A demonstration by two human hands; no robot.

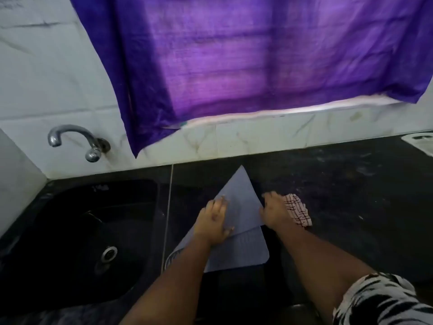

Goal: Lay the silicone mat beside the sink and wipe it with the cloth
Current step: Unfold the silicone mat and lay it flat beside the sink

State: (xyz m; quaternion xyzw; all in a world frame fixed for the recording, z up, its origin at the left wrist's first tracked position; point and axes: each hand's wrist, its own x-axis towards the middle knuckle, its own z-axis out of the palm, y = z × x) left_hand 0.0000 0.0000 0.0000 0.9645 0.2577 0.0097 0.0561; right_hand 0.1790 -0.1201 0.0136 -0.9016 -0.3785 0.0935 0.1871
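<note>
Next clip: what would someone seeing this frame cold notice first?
The purple curtain fills the upper frame against the white tiled wall. Below it, on the dark counter right of the black sink, both hands work a pale folded silicone mat: the left hand presses on it, the right hand holds a checked cloth.

The dark counter (339, 184) right of the cloth (297, 211) lies open; the sink (70, 231) drops away left, a tap (77, 139) above it

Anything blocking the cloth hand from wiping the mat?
Nothing separate. The right hand holds the cloth at the edge of the mat, but the mat's far part is folded over itself, pinned by the left hand.
</note>
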